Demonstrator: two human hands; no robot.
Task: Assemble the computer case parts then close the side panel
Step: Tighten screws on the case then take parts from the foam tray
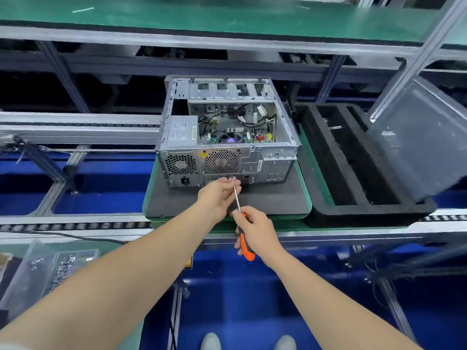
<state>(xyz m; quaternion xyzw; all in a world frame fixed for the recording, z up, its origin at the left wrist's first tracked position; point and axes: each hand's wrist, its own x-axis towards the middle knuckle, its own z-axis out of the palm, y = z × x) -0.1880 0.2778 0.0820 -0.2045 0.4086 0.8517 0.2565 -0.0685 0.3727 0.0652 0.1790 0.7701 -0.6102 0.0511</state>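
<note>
screw bins at 8 o'clock | left hand pinches the screwdriver shaft near its tip | right hand curled tight round the orange handle | computer case at 12 o'clock – open side up on grey mat | side panel at 2 o'clock – tilted against black foam tray

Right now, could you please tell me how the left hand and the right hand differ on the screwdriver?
The left hand pinches the screwdriver by its metal shaft near the tip; the right hand wraps round its orange handle. The left hand is at the rear of the computer case; the right hand is lower, nearer the person. Both hold one tool.
</note>
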